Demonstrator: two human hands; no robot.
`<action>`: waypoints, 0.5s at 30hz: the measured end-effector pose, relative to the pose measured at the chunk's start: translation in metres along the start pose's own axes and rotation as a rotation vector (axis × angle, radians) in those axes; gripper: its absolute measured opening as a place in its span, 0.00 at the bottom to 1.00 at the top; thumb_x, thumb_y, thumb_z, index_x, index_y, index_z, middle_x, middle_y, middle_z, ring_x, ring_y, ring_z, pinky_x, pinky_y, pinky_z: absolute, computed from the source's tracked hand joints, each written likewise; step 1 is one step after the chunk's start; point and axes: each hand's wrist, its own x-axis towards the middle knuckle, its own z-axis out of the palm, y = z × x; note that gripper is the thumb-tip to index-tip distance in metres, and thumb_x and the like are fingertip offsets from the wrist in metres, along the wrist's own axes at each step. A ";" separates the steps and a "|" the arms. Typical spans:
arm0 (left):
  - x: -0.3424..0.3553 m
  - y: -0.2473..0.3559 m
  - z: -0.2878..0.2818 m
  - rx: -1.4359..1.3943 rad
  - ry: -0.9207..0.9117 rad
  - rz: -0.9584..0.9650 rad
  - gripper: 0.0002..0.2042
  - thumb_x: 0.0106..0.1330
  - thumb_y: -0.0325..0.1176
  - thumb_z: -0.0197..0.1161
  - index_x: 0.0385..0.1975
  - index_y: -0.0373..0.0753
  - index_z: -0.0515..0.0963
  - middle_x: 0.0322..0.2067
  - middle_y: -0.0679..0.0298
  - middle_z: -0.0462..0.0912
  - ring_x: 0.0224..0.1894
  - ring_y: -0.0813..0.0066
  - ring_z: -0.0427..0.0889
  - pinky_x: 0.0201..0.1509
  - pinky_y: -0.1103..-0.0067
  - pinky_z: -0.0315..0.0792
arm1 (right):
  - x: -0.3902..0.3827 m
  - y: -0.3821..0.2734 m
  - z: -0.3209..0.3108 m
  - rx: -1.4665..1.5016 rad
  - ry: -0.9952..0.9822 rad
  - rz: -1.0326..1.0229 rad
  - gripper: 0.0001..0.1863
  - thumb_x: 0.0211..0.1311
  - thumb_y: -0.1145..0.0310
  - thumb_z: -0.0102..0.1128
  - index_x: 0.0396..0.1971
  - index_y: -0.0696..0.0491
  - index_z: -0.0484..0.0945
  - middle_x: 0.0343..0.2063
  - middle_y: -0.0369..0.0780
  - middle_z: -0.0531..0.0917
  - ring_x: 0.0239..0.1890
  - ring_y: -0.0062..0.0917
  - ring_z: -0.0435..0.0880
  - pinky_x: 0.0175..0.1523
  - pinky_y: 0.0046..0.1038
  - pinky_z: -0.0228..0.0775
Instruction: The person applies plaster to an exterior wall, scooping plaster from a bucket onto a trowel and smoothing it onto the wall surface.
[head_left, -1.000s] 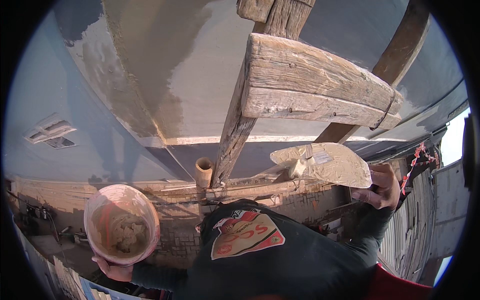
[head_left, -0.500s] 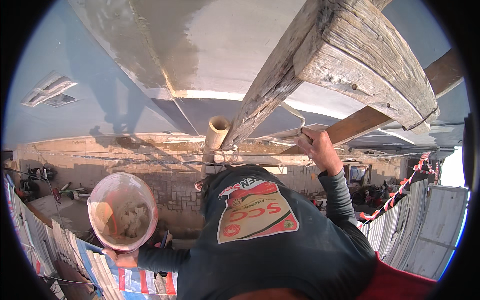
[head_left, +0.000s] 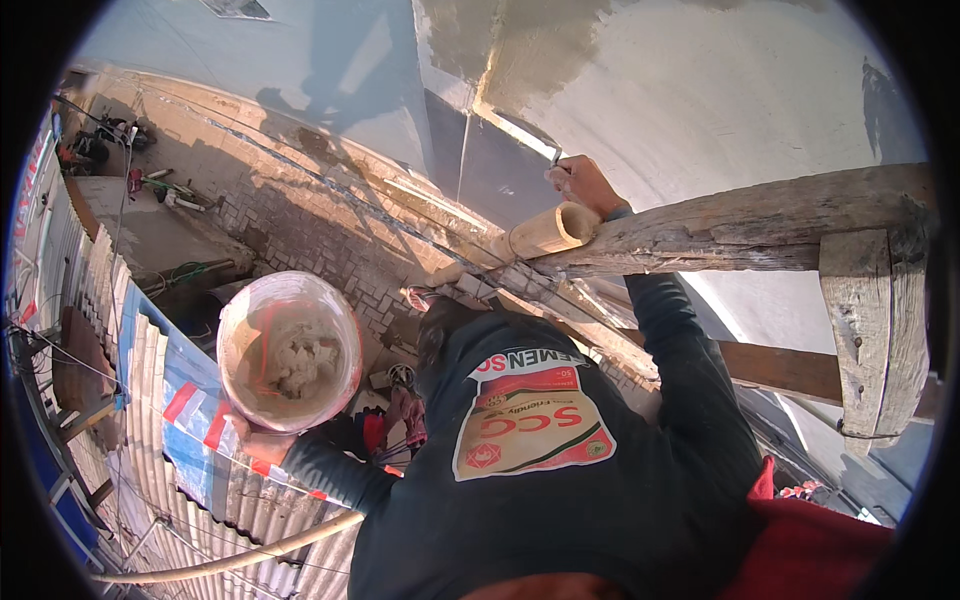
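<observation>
The person stands high up on wooden poles beside a grey wall [head_left: 720, 90]. The left hand [head_left: 262, 440] is closed under a white bucket [head_left: 290, 350] and holds it up, out to the left of the body. The bucket stands upright with its mouth open to the sky. A lump of wet grey mix [head_left: 300, 362] sits at the bottom.

The right hand [head_left: 585, 185] is stretched far forward and up, closed around the handle of a small tool [head_left: 556, 158]. Only a little of the tool shows, so I cannot tell its shape. Its tip touches the wall, just under a darker wet patch [head_left: 530, 45].

The bucket lies down and to the left of the right hand, well apart from it, with the person's chest in between. The left hand is much nearer the mix, but it is busy holding the bucket.

A thick wooden beam [head_left: 760, 225] runs from the right edge toward the right hand, and the hand rests just above its end. A short bamboo pipe [head_left: 545, 232] pokes out there, its long side pointing down to the left.

On the dark shirt there is a patch [head_left: 530, 420] shaped like a sack, red, cream and green. Far below lie red, white and blue sheets [head_left: 190, 430] on a wavy tin roof [head_left: 130, 400] by the left edge.
</observation>
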 end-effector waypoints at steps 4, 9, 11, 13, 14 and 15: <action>-0.014 -0.010 -0.052 -0.024 0.207 -0.020 0.27 0.69 0.46 0.52 0.53 0.22 0.70 0.55 0.48 0.73 0.56 0.58 0.72 0.62 0.63 0.62 | 0.055 -0.010 0.012 0.164 -0.006 -0.045 0.16 0.59 0.66 0.57 0.16 0.60 0.74 0.11 0.38 0.73 0.12 0.20 0.70 0.18 0.27 0.62; -0.043 -0.013 -0.093 0.123 0.330 0.023 0.25 0.70 0.43 0.52 0.52 0.22 0.72 0.51 0.49 0.76 0.54 0.60 0.75 0.59 0.66 0.66 | 0.093 -0.011 0.014 0.181 -0.031 -0.043 0.14 0.58 0.66 0.58 0.20 0.61 0.76 0.15 0.38 0.76 0.14 0.21 0.75 0.19 0.27 0.68; -0.050 -0.015 -0.099 0.101 0.377 -0.010 0.22 0.71 0.39 0.50 0.51 0.21 0.72 0.51 0.48 0.76 0.53 0.61 0.75 0.59 0.67 0.66 | 0.100 -0.012 0.012 0.207 -0.030 -0.029 0.13 0.58 0.66 0.59 0.21 0.61 0.76 0.16 0.38 0.76 0.15 0.21 0.75 0.19 0.27 0.68; -0.058 -0.021 -0.100 0.147 0.398 -0.014 0.21 0.70 0.38 0.49 0.51 0.22 0.72 0.50 0.49 0.77 0.53 0.61 0.76 0.59 0.67 0.66 | 0.105 -0.015 0.009 0.232 -0.023 -0.014 0.13 0.58 0.66 0.59 0.22 0.61 0.77 0.16 0.38 0.76 0.15 0.21 0.76 0.19 0.26 0.68; -0.060 -0.023 -0.100 0.190 0.413 -0.021 0.21 0.70 0.36 0.48 0.51 0.22 0.73 0.50 0.49 0.77 0.53 0.61 0.76 0.59 0.67 0.66 | 0.107 -0.016 0.005 0.273 -0.032 -0.004 0.13 0.58 0.66 0.59 0.23 0.61 0.77 0.16 0.38 0.76 0.15 0.21 0.75 0.19 0.26 0.68; -0.061 -0.026 -0.102 0.191 0.415 -0.018 0.21 0.70 0.36 0.48 0.51 0.22 0.73 0.50 0.49 0.77 0.53 0.61 0.76 0.59 0.67 0.66 | 0.107 -0.020 0.004 0.314 -0.043 0.006 0.12 0.58 0.66 0.59 0.23 0.61 0.77 0.17 0.38 0.76 0.15 0.20 0.75 0.19 0.26 0.68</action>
